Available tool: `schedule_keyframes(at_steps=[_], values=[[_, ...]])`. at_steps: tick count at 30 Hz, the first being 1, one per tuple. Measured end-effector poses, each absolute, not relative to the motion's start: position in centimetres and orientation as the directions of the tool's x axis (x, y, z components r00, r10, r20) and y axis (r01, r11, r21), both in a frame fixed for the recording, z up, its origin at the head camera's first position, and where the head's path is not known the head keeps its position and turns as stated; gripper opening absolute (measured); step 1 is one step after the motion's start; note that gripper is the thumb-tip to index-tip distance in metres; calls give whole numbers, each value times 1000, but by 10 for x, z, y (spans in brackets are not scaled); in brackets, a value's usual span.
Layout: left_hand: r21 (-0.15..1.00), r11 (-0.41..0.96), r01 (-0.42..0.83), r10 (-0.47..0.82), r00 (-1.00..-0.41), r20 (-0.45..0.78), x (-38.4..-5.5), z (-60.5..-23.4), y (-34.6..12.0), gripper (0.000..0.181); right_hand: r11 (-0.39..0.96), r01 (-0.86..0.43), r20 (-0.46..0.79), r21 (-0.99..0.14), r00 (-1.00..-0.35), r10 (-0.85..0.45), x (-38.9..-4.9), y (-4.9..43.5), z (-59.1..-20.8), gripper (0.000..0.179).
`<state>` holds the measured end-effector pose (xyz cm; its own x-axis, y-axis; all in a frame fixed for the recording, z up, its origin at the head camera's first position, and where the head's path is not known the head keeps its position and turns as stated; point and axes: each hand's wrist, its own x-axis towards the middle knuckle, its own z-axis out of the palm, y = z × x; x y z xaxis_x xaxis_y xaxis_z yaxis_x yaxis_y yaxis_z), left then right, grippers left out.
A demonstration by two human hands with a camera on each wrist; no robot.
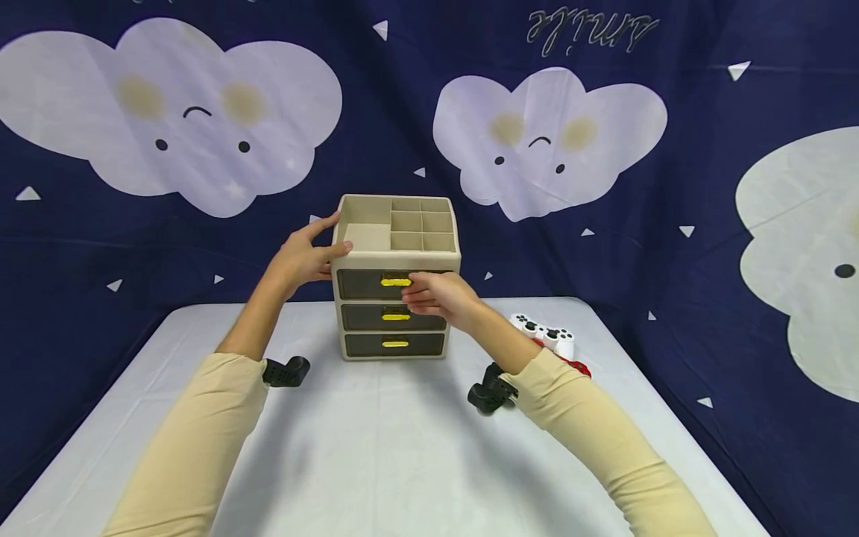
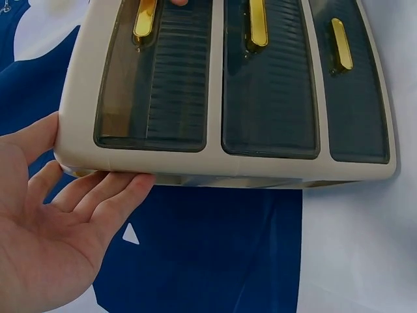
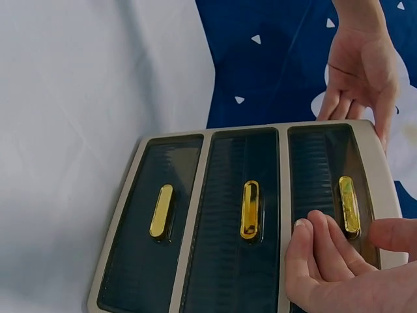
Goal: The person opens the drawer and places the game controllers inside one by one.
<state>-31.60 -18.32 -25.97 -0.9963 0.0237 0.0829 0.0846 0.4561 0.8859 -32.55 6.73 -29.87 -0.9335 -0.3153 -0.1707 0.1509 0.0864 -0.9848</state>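
Note:
A cream storage box [image 1: 396, 261] with three dark drawers stands upright on the white table. My left hand [image 1: 298, 257] rests against its upper left side. The left thumb lies on the top front corner, and the other fingers lie fairly straight along the side [image 2: 78, 241]. My right hand [image 1: 443, 297] is at the top drawer [image 1: 359, 284]. Its fingertips and thumb are apart, on either side of the gold handle [image 3: 349, 205], without visibly pinching it. All three drawers are closed. The open top tray [image 1: 367, 237] has several compartments.
A white game controller [image 1: 546, 334] and a red item [image 1: 579, 367] lie on the table [image 1: 376, 447] at the right, partly behind my right forearm. Black wrist devices [image 1: 287, 371] are on both arms. A dark blue curtain [image 1: 382, 127] with clouds hangs behind.

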Motion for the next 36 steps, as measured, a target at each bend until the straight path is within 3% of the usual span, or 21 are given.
schedule_keyframes(at_steps=[13, 36], values=[[886, 456, 80, 12, -996, 83, -314, -260, -181, 78, 79, 158, -174, -984, -950, -259, -328, 57, -300, 32], [884, 461, 84, 18, -996, 85, -313, -257, -187, 79, 64, 151, -163, -986, -941, -295, -324, 62, -302, 28]])
